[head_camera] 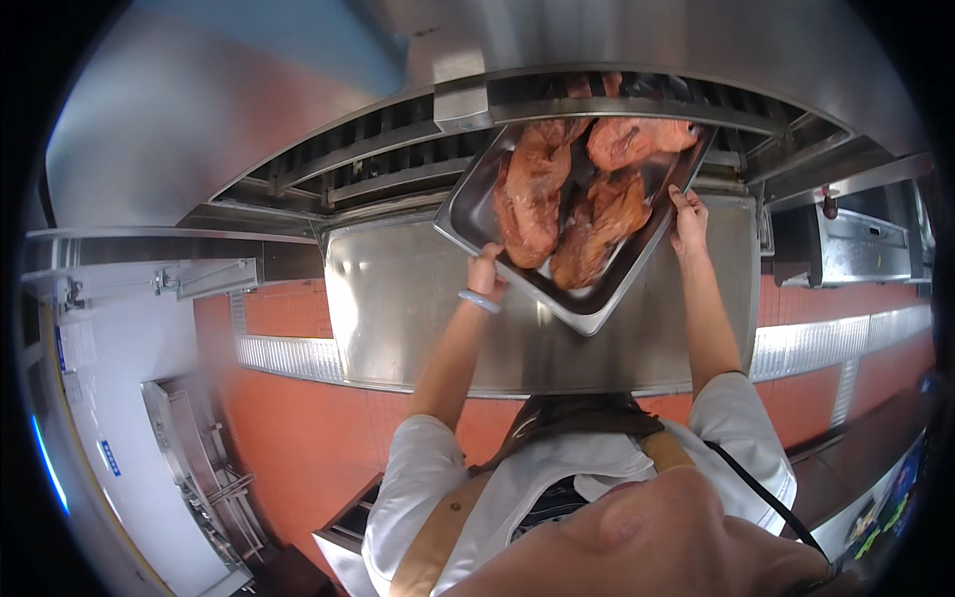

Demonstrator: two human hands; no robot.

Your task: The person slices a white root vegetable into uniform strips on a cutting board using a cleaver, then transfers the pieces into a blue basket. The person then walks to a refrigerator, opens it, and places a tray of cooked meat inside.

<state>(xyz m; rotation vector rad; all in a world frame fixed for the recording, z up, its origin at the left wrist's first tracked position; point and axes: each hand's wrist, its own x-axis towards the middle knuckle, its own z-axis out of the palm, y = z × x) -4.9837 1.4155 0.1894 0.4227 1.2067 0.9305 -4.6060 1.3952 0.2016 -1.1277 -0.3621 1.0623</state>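
Observation:
Both hands hold a deep rectangular stainless steel pan [468, 213], turned with one corner towards me. Its far end lies inside the opening of a steel cabinet [403, 168], partly hidden behind the cabinet's front bar. Several large pieces of reddish-brown cooked or cured meat [534, 213] lie in the pan. My left hand [489, 272] grips the near left rim, thumb on top, and a pale bangle circles that wrist. Against the right rim is my right hand [690, 220], with its thumb over the edge.
A flat steel panel [418, 328] extends beneath the pan towards my body. Slatted metal racks [358, 179] line the cabinet. Steel hood sheeting [597, 37] curves above. The orange floor [298, 433] has metal drain grates [291, 358]. Another steel appliance [865, 246] stands at right.

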